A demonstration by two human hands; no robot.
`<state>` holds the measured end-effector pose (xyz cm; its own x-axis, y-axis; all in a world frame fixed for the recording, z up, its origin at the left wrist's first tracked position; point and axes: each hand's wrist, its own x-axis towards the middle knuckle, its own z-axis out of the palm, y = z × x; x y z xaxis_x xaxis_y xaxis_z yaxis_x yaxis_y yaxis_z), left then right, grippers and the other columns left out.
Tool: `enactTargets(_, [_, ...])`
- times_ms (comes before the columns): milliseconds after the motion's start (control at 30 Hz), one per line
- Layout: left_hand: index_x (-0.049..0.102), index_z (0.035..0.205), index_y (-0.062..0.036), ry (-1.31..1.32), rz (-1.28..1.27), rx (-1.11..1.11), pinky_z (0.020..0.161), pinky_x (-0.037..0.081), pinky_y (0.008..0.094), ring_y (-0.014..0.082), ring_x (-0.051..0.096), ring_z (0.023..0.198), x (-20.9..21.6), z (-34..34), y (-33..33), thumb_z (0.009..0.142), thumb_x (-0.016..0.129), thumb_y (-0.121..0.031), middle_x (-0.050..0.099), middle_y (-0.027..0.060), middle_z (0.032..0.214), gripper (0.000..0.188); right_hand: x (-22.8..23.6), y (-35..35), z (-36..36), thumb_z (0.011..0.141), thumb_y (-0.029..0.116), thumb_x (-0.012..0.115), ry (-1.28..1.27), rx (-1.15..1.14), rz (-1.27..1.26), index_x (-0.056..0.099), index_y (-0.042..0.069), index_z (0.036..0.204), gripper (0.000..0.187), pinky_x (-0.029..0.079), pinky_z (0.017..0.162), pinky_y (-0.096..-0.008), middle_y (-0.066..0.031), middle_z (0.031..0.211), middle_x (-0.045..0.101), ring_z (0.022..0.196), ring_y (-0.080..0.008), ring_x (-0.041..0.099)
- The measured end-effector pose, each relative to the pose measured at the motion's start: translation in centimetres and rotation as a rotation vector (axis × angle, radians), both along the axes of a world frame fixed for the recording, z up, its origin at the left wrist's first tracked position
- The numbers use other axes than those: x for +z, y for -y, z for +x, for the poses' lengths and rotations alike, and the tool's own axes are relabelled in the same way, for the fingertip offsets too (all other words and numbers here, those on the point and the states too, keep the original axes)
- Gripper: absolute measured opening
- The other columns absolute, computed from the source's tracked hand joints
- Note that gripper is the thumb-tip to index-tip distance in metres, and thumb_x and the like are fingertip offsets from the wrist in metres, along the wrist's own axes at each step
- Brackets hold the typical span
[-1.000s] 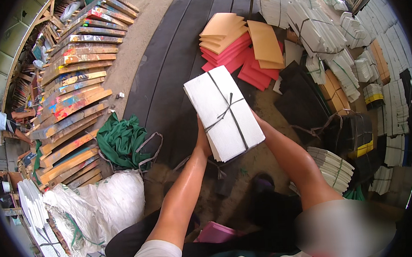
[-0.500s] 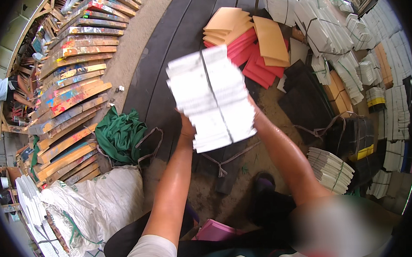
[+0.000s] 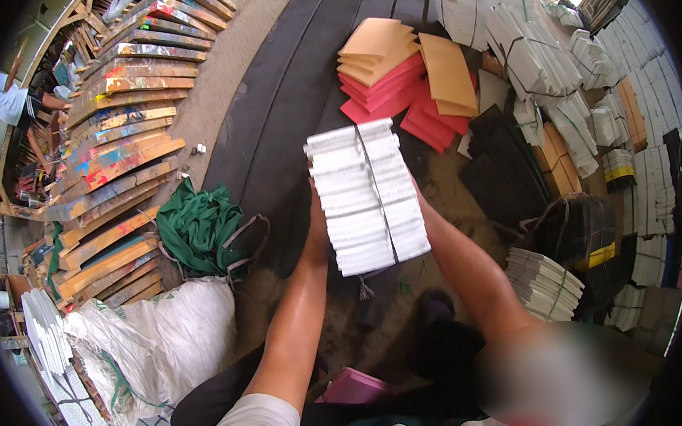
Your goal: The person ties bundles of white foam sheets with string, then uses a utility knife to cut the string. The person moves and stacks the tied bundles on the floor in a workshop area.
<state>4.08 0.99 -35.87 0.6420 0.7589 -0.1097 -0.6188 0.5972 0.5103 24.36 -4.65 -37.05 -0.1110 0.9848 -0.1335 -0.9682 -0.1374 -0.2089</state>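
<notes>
A bundle of white sheets (image 3: 356,204), edges facing up and tied with one dark strap, is held up in front of me. My left hand (image 3: 317,210) grips its left side and my right hand (image 3: 418,195) its right side. Most of the fingers are hidden behind the bundle. Beneath it lie long black sheets (image 3: 275,131) on the ground. A knotted cord end (image 3: 366,290) shows just below the bundle's lower edge.
Ahead lie red sheets (image 3: 381,97) and orange sheets (image 3: 448,72). Bundles of white sheets (image 3: 541,56) crowd the right. On the left are paint-stained wooden boards (image 3: 120,116), green cloth (image 3: 200,224) and a white sack (image 3: 162,338). Another person (image 3: 15,107) stands far left.
Both hands have brought the white bundle lower and nearer to me, and it sits straighter. The other person at the far left has shifted, with an arm reaching toward the boards.
</notes>
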Motion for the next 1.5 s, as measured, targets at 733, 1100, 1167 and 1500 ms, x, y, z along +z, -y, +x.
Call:
enactTargets(733, [0.059,0.142,-0.0092,-0.195,-0.202,-0.241,0.099,0.056,0.0426,0.0288,0.066,0.120,12.4,-6.6,9.2,0.107,0.024,-0.054,0.066,0.0110,0.136,0.067,9.2,10.3,-5.8,0.100,0.048,0.057,0.563,0.326,-0.329,0.066,0.007,0.128,0.051,0.054,0.096,-0.0427,-0.0107,0.113,0.071,0.103,-0.0250,0.068])
enactTargets(1100, [0.062,0.137,-0.0005,-0.527,-0.161,-0.432,0.096,0.055,0.0426,0.0317,0.067,0.118,-2.1,-9.6,4.1,0.107,0.039,-0.044,0.067,0.0156,0.135,0.057,1.0,7.6,-6.4,0.096,0.048,0.060,0.801,0.364,-0.595,0.069,0.006,0.121,0.050,0.053,0.094,-0.0428,-0.0125,0.108,0.072,0.098,-0.0256,0.069])
enactTargets(1167, [0.062,0.136,0.0000,-0.998,0.019,-0.404,0.095,0.055,0.0428,0.0318,0.067,0.118,-5.5,-13.3,4.0,0.106,0.042,-0.042,0.067,0.0157,0.135,0.055,-0.4,7.9,-6.3,0.095,0.048,0.061,1.046,0.353,-0.651,0.070,0.005,0.119,0.050,0.053,0.094,-0.0428,-0.0128,0.107,0.072,0.097,-0.0257,0.069])
enactTargets(1500, [0.054,0.140,-0.0127,-1.965,1.422,-0.478,0.117,0.031,0.0583,0.0357,0.042,0.140,-1.1,-16.9,11.9,0.085,0.070,-0.027,0.052,0.0137,0.143,0.059,0.4,19.3,-3.8,0.085,0.022,0.069,2.500,0.505,0.099,0.064,0.017,0.119,0.034,0.052,0.094,-0.0513,-0.0115,0.111,0.069,0.116,-0.0337,0.062])
